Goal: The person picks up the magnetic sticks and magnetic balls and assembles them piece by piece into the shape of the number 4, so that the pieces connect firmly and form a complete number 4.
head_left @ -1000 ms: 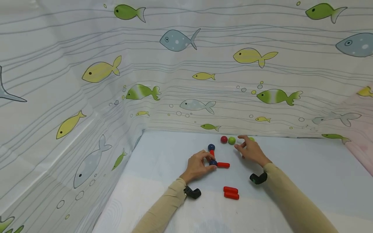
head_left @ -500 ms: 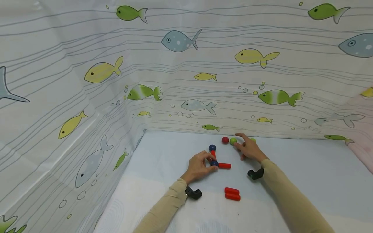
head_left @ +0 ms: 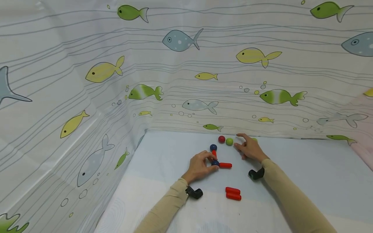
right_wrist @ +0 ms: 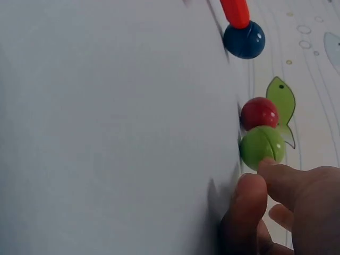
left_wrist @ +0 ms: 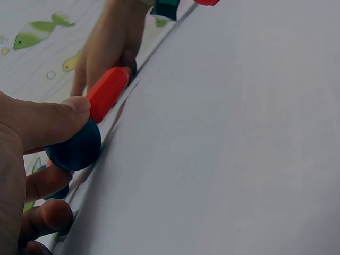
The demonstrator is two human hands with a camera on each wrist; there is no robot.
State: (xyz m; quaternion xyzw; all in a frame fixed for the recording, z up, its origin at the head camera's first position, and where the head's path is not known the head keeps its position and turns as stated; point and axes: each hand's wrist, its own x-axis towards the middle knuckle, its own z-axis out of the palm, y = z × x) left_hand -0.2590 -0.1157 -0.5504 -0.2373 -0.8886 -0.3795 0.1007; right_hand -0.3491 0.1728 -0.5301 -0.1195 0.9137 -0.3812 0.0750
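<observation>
Fish-print sheeting [head_left: 172, 74] backs the worktop [head_left: 166, 155]; the left hand [head_left: 198, 166] pinches a blue ball [head_left: 215, 163]; a green ball [head_left: 229, 141] lies just left of the nearer right hand [head_left: 250, 149], its grip parted, empty.

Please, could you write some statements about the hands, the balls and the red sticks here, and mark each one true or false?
1. The left hand pinches a blue ball. True.
2. The right hand grips a red stick. False: the right hand holds nothing and is beside a green ball.
3. A red ball lies next to that green ball. True.
4. The two loose red sticks lie far apart. False: the two loose red sticks lie side by side.
5. A second blue ball lies beyond the pinched one. True.
</observation>
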